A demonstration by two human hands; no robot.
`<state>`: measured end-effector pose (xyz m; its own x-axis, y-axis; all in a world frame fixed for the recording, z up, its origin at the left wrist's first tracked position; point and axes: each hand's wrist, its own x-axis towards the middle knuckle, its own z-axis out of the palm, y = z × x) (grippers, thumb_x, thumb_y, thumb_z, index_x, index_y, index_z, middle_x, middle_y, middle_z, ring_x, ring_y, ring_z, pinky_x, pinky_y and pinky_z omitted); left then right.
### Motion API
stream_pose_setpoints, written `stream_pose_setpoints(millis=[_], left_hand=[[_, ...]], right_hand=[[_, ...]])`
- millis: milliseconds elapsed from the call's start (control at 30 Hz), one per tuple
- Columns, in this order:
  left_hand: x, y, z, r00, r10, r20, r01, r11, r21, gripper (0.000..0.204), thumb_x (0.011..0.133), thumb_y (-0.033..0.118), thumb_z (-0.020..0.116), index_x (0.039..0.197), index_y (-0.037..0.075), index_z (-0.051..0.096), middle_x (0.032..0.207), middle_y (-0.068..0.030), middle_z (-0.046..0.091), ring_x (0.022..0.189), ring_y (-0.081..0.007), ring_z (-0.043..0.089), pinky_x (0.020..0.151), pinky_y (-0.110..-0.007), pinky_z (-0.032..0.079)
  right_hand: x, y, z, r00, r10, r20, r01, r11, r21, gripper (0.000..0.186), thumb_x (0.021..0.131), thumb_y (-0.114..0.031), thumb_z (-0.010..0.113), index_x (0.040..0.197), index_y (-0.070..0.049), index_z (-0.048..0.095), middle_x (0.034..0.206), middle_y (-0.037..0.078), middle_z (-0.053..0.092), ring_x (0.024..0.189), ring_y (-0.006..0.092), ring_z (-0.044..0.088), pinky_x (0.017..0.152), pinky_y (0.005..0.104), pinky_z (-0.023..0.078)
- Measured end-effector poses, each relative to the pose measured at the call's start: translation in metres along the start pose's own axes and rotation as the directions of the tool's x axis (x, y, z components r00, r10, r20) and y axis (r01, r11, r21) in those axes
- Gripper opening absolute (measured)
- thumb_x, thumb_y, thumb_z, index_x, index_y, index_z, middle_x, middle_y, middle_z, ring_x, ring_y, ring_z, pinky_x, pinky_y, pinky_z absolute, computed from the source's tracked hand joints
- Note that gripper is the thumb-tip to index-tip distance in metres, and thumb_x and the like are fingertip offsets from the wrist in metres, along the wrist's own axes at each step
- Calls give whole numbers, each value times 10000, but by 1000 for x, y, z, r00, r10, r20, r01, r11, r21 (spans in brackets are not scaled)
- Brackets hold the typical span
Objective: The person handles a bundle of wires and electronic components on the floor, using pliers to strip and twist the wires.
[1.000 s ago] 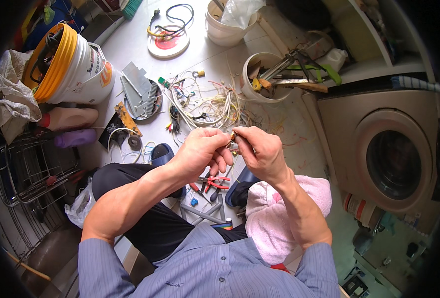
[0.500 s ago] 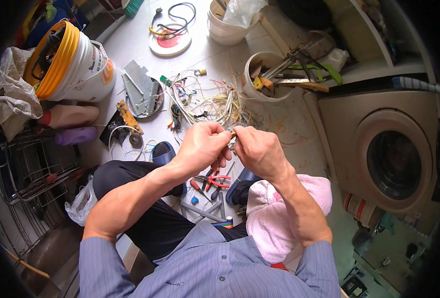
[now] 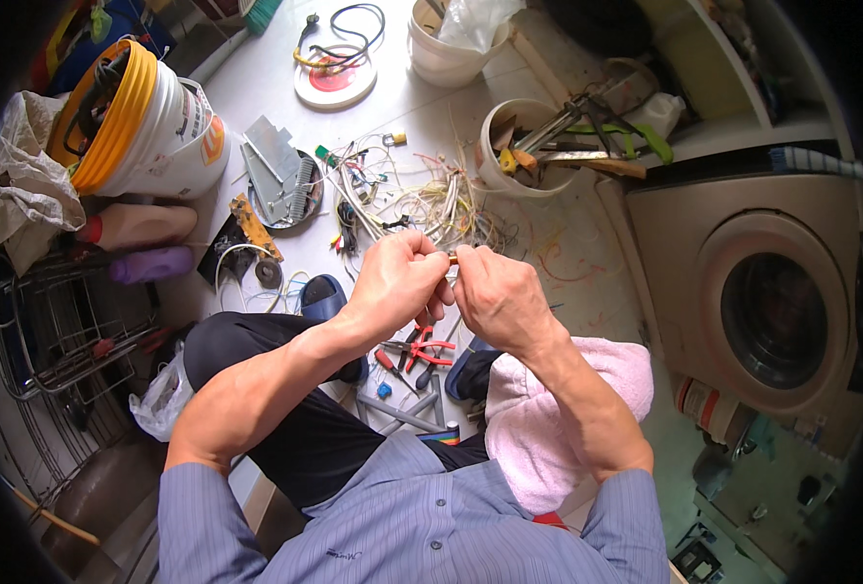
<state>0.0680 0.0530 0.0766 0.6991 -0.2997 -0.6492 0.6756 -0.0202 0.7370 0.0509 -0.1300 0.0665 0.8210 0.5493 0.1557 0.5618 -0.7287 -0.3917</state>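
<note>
My left hand (image 3: pixel 399 277) and my right hand (image 3: pixel 502 295) meet above the floor, fingertips nearly touching. Both are closed in a pinch on a small dark and brass-coloured piece (image 3: pixel 454 260); fingers cover most of it, so its kind does not show. Just beyond them lies a tangled heap of thin wires (image 3: pixel 441 204). Below the hands, between my slippered feet, are red-handled pliers (image 3: pixel 429 347), a red-handled screwdriver (image 3: pixel 389 363) and a small blue part (image 3: pixel 384 389).
A yellow-and-white bucket (image 3: pixel 173 136) stands at the left, near a round tray (image 3: pixel 300 200) with metal pieces. White tubs (image 3: pixel 490 161) holding tools and scraps stand beyond the wires. A pink towel (image 3: pixel 558 428) covers my right knee. At the right is a front-loading washing machine (image 3: pixel 743 282).
My right hand has turned slightly and shifted a little left, closer to the left hand. Both hands keep their pinch on the small piece.
</note>
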Motion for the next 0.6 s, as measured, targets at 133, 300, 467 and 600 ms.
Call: stream_pose_setpoints(millis=[133,300,467,600], left_hand=[[4,0,0,1000,8,6,-8,999,31,180,954,140,564,887,-26,581,701,-112,677,508,-148,634,397,-266,482],[14,1,-7,986,157,-59,-145,975,170,280,900,165,556,778,-49,688,649,-126,696,519,-159,666,448,-307,518],[8,31,-24,961,275,-11,-275,960,-42,284,1011,266,629,1012,-16,655,874,-106,730,665,-135,681,565,-246,530],[11,24,-31,968,244,56,-219,935,-279,279,1042,269,594,1021,-5,644,926,-103,724,731,-149,690,628,-260,546]], right_hand=[[1,2,-1,1000,1,17,-1,1000,0,149,840,-100,655,841,-49,515,724,120,570,626,289,639,559,388,536],[8,13,-4,993,-16,-117,24,997,73,246,912,-168,681,1081,-5,609,857,185,687,724,353,694,630,419,563],[-6,46,29,935,355,4,-355,933,58,256,968,-211,628,1137,-21,607,879,227,711,748,400,705,674,487,570],[-55,63,145,694,346,631,-280,938,-207,199,882,-154,562,932,-3,681,917,255,725,878,405,724,754,503,590]])
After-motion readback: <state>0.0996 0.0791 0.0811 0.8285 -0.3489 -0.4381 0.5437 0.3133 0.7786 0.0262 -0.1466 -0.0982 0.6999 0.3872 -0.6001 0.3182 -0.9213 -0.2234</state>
